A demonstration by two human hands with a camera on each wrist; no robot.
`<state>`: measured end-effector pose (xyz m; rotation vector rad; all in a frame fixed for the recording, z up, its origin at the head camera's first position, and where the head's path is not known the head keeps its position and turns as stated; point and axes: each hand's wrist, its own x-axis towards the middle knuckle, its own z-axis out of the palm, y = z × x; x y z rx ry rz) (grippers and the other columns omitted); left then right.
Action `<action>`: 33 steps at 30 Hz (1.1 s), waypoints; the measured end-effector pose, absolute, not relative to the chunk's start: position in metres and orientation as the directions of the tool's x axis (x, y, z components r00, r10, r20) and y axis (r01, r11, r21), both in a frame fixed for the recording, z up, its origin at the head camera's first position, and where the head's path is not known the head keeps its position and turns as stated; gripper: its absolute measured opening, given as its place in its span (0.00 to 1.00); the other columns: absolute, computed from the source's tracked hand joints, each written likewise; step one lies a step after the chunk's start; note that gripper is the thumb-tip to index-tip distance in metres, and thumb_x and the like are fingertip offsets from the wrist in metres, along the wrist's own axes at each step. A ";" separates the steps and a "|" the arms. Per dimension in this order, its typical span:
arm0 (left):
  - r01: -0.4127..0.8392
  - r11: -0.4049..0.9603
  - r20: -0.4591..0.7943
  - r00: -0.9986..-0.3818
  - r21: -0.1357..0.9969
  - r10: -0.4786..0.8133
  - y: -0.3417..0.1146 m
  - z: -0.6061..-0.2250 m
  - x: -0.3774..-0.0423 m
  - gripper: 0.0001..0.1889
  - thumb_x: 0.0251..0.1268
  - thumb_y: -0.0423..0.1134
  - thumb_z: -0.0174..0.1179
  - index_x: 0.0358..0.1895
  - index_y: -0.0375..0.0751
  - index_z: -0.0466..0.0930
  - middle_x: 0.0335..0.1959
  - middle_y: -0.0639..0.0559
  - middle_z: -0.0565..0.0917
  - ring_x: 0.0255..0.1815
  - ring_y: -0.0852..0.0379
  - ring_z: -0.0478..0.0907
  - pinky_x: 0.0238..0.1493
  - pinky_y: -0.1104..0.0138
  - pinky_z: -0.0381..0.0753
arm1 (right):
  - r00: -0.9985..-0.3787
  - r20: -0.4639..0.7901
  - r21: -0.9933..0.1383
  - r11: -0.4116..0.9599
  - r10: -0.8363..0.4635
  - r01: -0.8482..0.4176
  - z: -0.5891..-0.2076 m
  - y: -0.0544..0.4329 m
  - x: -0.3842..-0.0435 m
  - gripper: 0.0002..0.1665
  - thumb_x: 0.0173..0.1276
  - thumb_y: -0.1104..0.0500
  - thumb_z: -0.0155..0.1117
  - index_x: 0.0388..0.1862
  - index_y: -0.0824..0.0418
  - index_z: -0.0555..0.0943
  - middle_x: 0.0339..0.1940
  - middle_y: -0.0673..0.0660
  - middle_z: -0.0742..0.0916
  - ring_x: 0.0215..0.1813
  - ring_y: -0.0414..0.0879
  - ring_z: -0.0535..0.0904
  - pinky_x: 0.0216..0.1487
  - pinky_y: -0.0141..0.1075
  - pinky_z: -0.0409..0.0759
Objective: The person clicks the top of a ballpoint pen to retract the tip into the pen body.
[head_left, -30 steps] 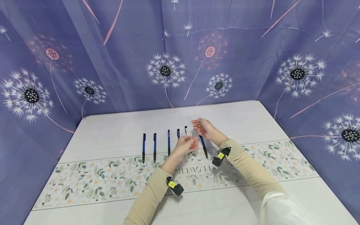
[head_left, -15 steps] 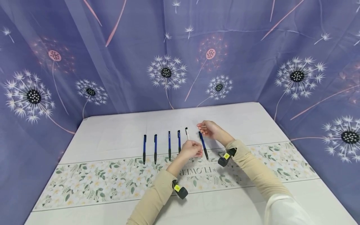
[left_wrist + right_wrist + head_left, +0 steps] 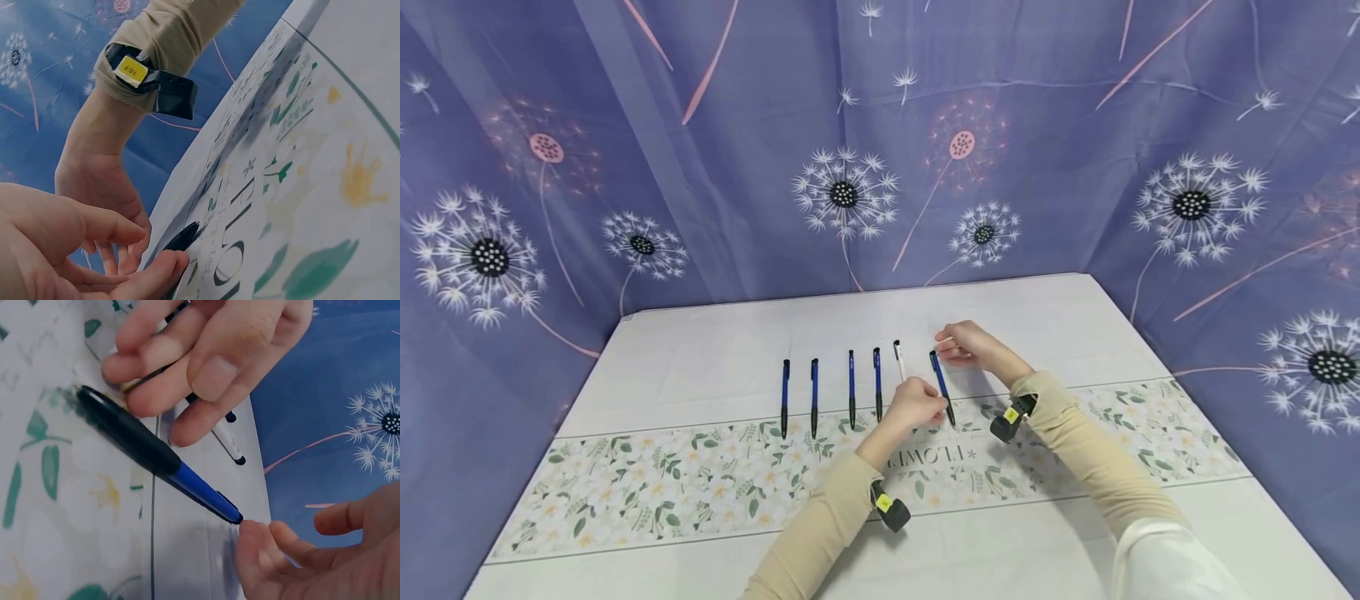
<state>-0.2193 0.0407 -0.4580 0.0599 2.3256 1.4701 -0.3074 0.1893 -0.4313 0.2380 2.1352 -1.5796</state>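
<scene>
A blue pen with a black grip (image 3: pixel 943 387) lies slightly slanted at the right end of a row of pens. My left hand (image 3: pixel 916 402) is beside its tip, fingers loosely bent; in the left wrist view a fingertip is close to the black tip (image 3: pixel 182 239), and contact is unclear. At the pen's other end is my right hand (image 3: pixel 970 345). Its fingertips (image 3: pixel 250 532) are at the push-button end in the right wrist view, seemingly touching it, without gripping. A white pen (image 3: pixel 899 358) lies left of the blue one, its lower part hidden by my left hand.
Several more blue pens lie roughly parallel to the left, including one pen (image 3: pixel 785 398) at the far end. A floral band (image 3: pixel 662 492) with lettering crosses the white tabletop (image 3: pixel 715 333). A purple dandelion-print curtain (image 3: pixel 737 167) surrounds the table's back and sides.
Both hands have shifted to the right, the left one coming toward the tip of the rightmost blue pen. More of that pen and of the white pen shows now.
</scene>
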 end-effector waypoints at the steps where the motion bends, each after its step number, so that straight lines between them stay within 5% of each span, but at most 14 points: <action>1: -0.151 0.474 -0.288 -0.929 0.868 0.231 0.042 -0.458 -0.219 0.16 0.62 0.32 0.60 0.50 0.26 0.78 0.33 0.42 0.87 0.30 0.54 0.87 0.38 0.68 0.87 | -0.878 -0.461 -0.850 0.351 -0.130 0.394 -0.430 0.189 -0.307 0.26 0.74 0.59 0.39 0.64 0.72 0.69 0.34 0.52 0.83 0.34 0.40 0.81 0.51 0.38 0.82; 6: -0.087 0.567 -0.254 -0.941 0.819 0.222 0.048 -0.457 -0.220 0.09 0.62 0.36 0.63 0.34 0.31 0.82 0.22 0.44 0.86 0.20 0.57 0.84 0.27 0.72 0.83 | -0.890 -0.433 -0.822 0.466 -0.142 0.326 -0.427 0.189 -0.305 0.26 0.73 0.59 0.45 0.64 0.74 0.67 0.34 0.53 0.82 0.33 0.39 0.80 0.49 0.38 0.83; 14: -0.037 0.633 -0.231 -0.946 0.773 0.226 0.053 -0.457 -0.222 0.14 0.62 0.38 0.63 0.22 0.34 0.81 0.16 0.45 0.84 0.13 0.59 0.79 0.19 0.75 0.77 | -0.877 -0.435 -0.828 0.474 -0.204 0.300 -0.430 0.188 -0.306 0.25 0.70 0.61 0.48 0.60 0.77 0.70 0.25 0.50 0.81 0.26 0.36 0.80 0.42 0.33 0.86; 21: 0.010 0.668 -0.197 -0.952 0.744 0.234 0.059 -0.462 -0.221 0.16 0.60 0.40 0.66 0.17 0.37 0.80 0.12 0.47 0.83 0.11 0.59 0.78 0.21 0.74 0.77 | -0.874 -0.437 -0.829 0.471 -0.211 0.301 -0.437 0.188 -0.306 0.23 0.68 0.61 0.47 0.56 0.77 0.72 0.21 0.49 0.80 0.23 0.36 0.78 0.37 0.31 0.85; 33: -0.021 0.703 -0.212 -0.959 0.711 0.186 0.063 -0.465 -0.225 0.13 0.58 0.35 0.65 0.17 0.38 0.77 0.09 0.49 0.81 0.08 0.61 0.77 0.11 0.76 0.70 | -0.884 -0.422 -0.828 0.483 -0.201 0.285 -0.440 0.184 -0.306 0.19 0.69 0.61 0.45 0.50 0.75 0.71 0.21 0.50 0.79 0.23 0.37 0.77 0.33 0.30 0.83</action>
